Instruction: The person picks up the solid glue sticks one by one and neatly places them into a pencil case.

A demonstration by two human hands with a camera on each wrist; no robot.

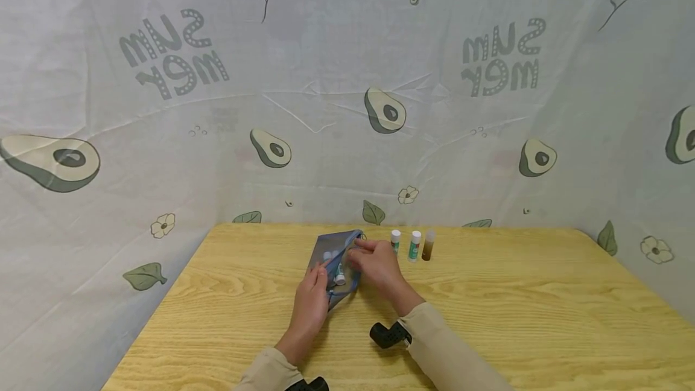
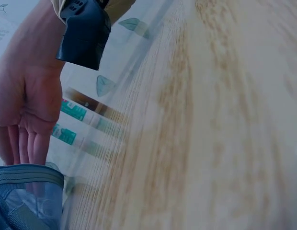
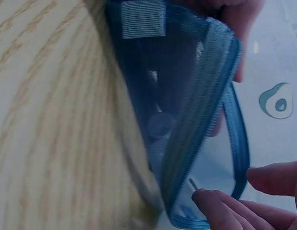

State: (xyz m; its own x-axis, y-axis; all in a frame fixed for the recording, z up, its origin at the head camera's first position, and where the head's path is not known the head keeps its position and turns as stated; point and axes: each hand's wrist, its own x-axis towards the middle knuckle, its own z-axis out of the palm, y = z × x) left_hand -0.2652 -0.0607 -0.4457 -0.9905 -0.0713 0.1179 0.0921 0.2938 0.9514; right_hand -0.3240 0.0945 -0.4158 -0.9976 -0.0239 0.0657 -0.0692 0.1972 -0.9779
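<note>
My left hand (image 1: 311, 300) grips the near left side of a blue mesh zip pouch (image 1: 320, 246), thumb over its rim. The pouch is tilted, its zipper (image 3: 206, 96) undone and its mouth gaping toward the right. Inside, through the mesh, small white-capped bottles (image 1: 339, 276) show. At the mouth, my right hand (image 1: 382, 267) has its fingertips (image 3: 211, 203) inside, while the thumb (image 3: 278, 179) lies at the blue rim, spread apart from them. Nothing shows between thumb and fingers but part of the pouch's opening.
Just right of the pouch stand two white-capped bottles with green labels (image 1: 414, 248) and a brown-filled vial (image 1: 428, 247). They stand near the back of the wooden table (image 1: 516, 306). A printed curtain (image 1: 336, 155) hangs behind. Black wrist cameras (image 1: 388, 335) sit at both cuffs.
</note>
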